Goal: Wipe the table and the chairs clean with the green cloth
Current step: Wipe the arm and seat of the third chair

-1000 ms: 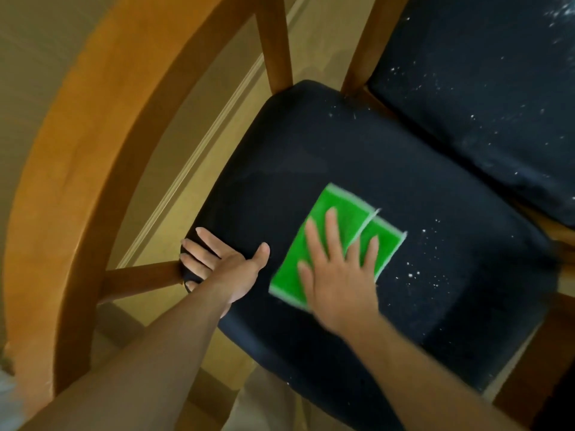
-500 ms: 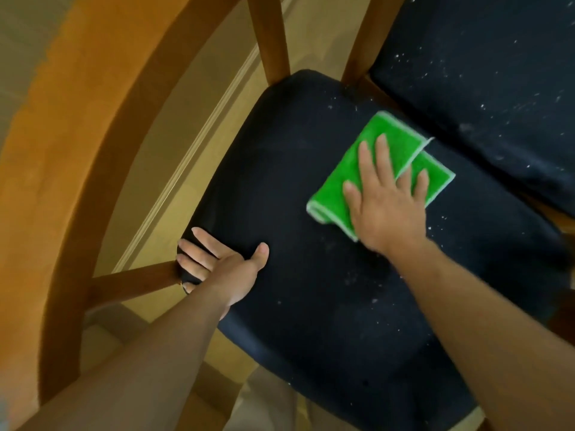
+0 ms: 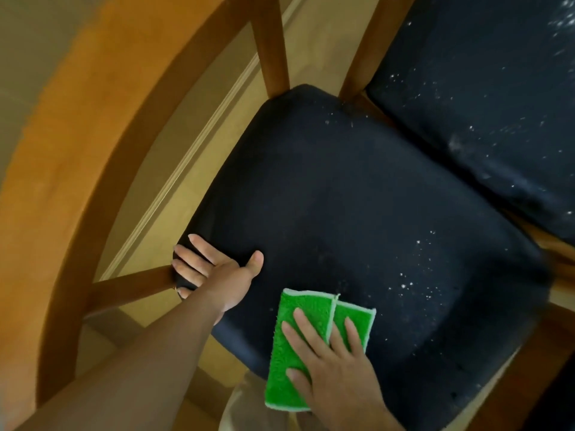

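A folded green cloth (image 3: 291,346) lies at the near front edge of a dark navy chair seat (image 3: 357,213), partly hanging over the edge. My right hand (image 3: 333,368) lies flat on the cloth with fingers spread, pressing it to the seat. My left hand (image 3: 217,270) grips the seat's left front corner, thumb on top and fingers wrapped over the side. White crumbs are scattered on the right part of the seat (image 3: 413,284) and near its back.
The chair's curved wooden back rail (image 3: 62,157) arcs along the left, with wooden spindles (image 3: 270,48) behind the seat. A second dark seat (image 3: 485,98), speckled with white crumbs, stands at the upper right. Tan floor shows between the rails.
My right hand has dragged the green cloth from the seat's back, near the spindles, down to its near front edge. The left hand has stayed on the seat corner.
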A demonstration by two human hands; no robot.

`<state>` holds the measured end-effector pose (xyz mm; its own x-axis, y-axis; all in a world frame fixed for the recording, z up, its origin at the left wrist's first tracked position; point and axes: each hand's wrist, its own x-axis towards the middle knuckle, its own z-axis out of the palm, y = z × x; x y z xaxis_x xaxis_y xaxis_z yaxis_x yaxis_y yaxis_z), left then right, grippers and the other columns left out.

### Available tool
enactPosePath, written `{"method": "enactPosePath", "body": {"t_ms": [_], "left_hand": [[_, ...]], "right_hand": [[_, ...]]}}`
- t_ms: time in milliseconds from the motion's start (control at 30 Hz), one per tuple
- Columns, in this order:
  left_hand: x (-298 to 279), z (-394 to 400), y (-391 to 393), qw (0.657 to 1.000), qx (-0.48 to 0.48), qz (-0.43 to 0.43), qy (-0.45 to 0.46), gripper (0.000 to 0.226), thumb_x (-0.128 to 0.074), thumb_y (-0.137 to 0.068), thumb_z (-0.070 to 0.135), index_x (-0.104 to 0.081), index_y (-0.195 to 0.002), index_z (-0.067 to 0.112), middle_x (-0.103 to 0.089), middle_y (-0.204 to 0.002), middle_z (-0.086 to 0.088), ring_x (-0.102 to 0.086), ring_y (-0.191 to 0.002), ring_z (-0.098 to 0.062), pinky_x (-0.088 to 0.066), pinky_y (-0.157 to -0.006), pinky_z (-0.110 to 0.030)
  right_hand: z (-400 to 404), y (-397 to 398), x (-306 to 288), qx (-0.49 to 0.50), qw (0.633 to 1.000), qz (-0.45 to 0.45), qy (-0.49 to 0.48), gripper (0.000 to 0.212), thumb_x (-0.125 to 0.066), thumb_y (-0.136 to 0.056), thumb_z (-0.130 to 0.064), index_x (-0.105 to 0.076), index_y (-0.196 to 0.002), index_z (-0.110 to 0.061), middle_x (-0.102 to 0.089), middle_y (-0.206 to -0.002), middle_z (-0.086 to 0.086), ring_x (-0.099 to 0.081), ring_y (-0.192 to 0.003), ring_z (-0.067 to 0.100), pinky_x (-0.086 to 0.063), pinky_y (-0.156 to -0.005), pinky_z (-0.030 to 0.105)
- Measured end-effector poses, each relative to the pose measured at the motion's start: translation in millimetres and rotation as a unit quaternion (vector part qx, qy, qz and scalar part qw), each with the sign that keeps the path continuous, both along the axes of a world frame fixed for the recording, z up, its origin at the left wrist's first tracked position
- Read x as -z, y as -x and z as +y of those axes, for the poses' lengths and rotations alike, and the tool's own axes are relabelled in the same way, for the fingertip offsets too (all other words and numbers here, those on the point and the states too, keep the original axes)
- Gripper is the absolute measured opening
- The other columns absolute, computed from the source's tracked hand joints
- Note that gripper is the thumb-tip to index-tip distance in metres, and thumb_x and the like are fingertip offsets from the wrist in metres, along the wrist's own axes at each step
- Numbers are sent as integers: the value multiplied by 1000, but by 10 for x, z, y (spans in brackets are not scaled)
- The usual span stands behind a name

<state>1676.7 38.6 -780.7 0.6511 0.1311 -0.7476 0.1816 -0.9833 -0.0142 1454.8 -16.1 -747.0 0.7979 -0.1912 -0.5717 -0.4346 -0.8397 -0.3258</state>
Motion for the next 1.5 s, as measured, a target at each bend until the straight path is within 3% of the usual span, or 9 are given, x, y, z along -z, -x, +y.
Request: {"method": "enactPosePath", "body": {"t_ms": [267, 467, 700, 833, 900, 1033, 1267, 1367, 1500], "left_hand": [[37, 8, 8, 1000, 4, -12, -5, 127, -49, -65, 81, 41, -133, 22, 42, -145, -5, 34, -136, -23, 5, -112, -54], [4, -27, 16, 1000, -3, -16, 0, 126, -49, -68, 80, 39, -136, 21, 40, -147, -7, 33, -136, -24, 7, -111, -55], [-54, -81, 60, 999, -16, -43, 23, 113, -43, -75, 72, 31, -142, 21, 34, -151, -9, 30, -138, -27, 5, -112, -56], [-99, -70, 33, 1000, -5, -4, 15, 123, -51, -73, 75, 36, -139, 18, 39, -148, -9, 32, -137, -26, 7, -112, -56], [-109, -54, 19, 1000, -4, 6, 13, 123, -50, -73, 76, 38, -137, 18, 41, -146, -9, 34, -136, -26, 7, -112, -56], [-139, -56, 14, 1000, -3, 16, 20, 124, -49, -73, 77, 41, -135, 19, 45, -144, -7, 36, -135, -25, 10, -111, -54], [-181, -72, 8, 1000, 7, 26, 4, 124, -48, -73, 78, 41, -134, 17, 44, -144, -9, 36, -135, -26, 10, -111, -53], [-206, -75, 7, 999, 9, 33, 14, 123, -48, -75, 77, 40, -135, 16, 44, -144, -8, 36, -135, -26, 10, -111, -53], [-167, -44, 9, 999, 5, 33, 18, 123, -47, -74, 78, 42, -134, 17, 46, -143, -6, 37, -134, -24, 11, -110, -53]], "right_hand": [[-1165, -936, 201, 142, 982, -68, 107, 67, -17, -98, -58, 12, -152, -32, 24, -155, -10, -29, -139, 42, 0, -115, 55], [-979, -1497, -370, 250, 952, -172, -34, 77, -53, -89, -1, -12, -154, -10, -8, -162, 4, -43, -131, 27, -43, -101, 33], [-682, -1465, -850, 344, 843, -369, -186, 63, -50, -81, 10, -45, -141, -6, -43, -147, 3, -37, -133, 5, -32, -105, 10], [-1070, -969, -692, 450, 839, -270, -142, 71, -51, -74, 11, -52, -137, -22, -51, -131, -21, -44, -118, -16, -33, -104, 10], [-1208, -676, -584, 476, 854, -194, -74, 64, -54, -77, 10, -56, -132, -22, -57, -127, -12, -55, -110, -3, -43, -100, 22], [-1369, -350, -447, 578, 805, -131, -2, 47, -56, -81, 0, -65, -118, -27, -66, -111, 5, -63, -67, 8, -54, -60, 30], [-1539, -140, -491, 544, 827, 24, 138, 52, -53, -82, -5, -57, -132, -19, -48, -139, 15, -44, -120, 40, -40, -97, 51], [-1328, -177, -432, 460, 870, -33, 174, 58, -58, -88, -21, -42, -144, -12, -30, -154, 17, -23, -140, 39, -25, -110, 57], [-978, -391, -82, 333, 941, -8, 68, 67, -19, -96, -57, 14, -149, -34, 23, -157, 3, 20, -144, 26, 7, -114, 54]]}}
